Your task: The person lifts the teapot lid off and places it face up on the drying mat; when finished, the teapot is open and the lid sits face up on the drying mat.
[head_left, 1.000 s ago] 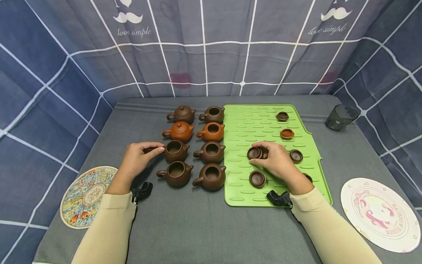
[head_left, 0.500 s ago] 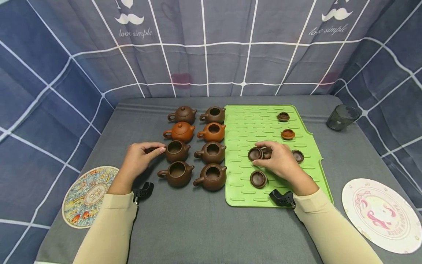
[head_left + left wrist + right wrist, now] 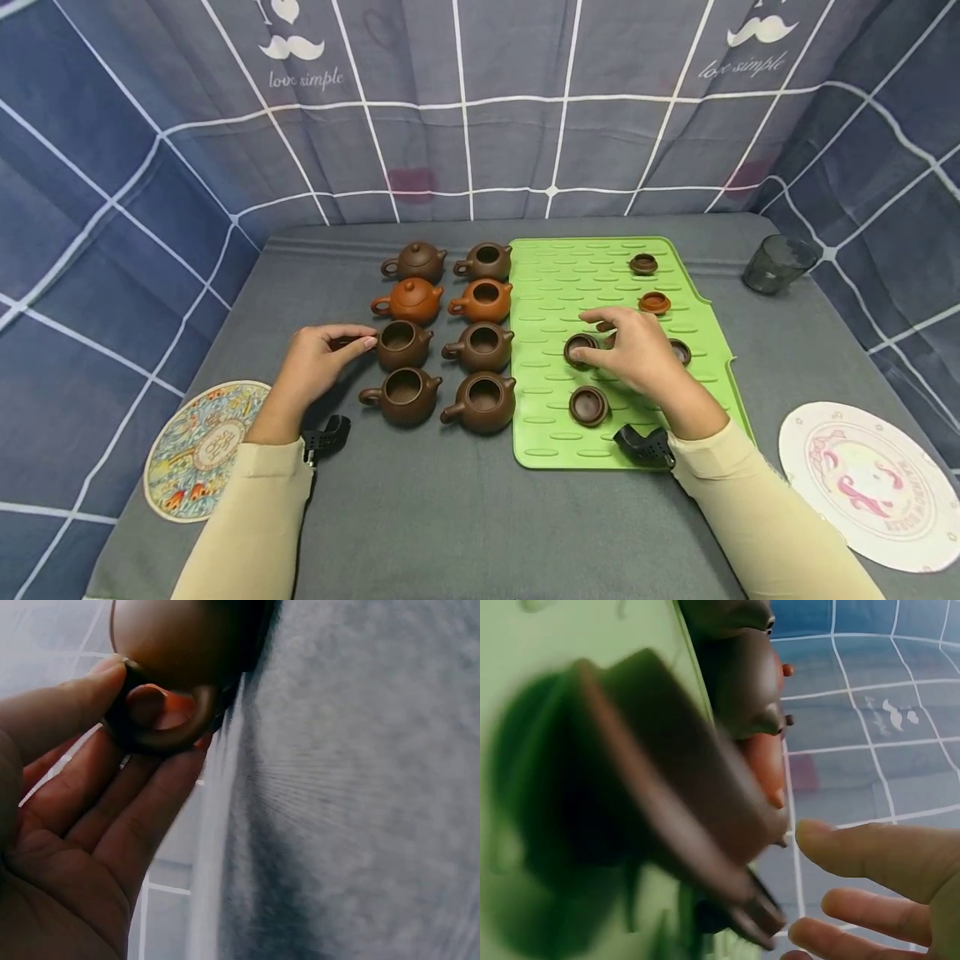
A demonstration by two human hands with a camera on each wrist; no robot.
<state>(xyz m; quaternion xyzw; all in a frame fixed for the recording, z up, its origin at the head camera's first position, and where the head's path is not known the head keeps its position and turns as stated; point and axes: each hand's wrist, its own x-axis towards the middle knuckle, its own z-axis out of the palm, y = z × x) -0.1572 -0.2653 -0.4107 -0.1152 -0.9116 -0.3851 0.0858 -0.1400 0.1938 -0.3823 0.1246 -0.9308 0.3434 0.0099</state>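
My left hand (image 3: pixel 318 358) pinches the loop handle (image 3: pixel 169 739) of a lidless brown teapot (image 3: pixel 401 346); in the left wrist view the thumb lies on the handle's side with the fingers behind it. Over the green mat (image 3: pixel 540 433), my right hand (image 3: pixel 641 354) has its thumb and fingers spread apart. Its thumb tip overlaps an upturned brown lid (image 3: pixel 579 343) in the head view. That lid (image 3: pixel 682 772) looks large and blurred in the right wrist view, with the fingertips to its right. Another brown lid (image 3: pixel 588 406) lies nearer the front, and one (image 3: pixel 681 352) is partly behind the hand.
Two lidded teapots, one brown (image 3: pixel 414 262) and one orange (image 3: pixel 412 301), stand behind the held one. More lidless teapots (image 3: pixel 480 402) line the mat's left edge. An orange lid (image 3: pixel 654 302), a small brown lid (image 3: pixel 642 264) and a dark glass (image 3: pixel 780 264) are farther back.
The right hand's fingers have spread and lifted toward the back, away from the lids they were around. The left hand stays on the teapot handle.
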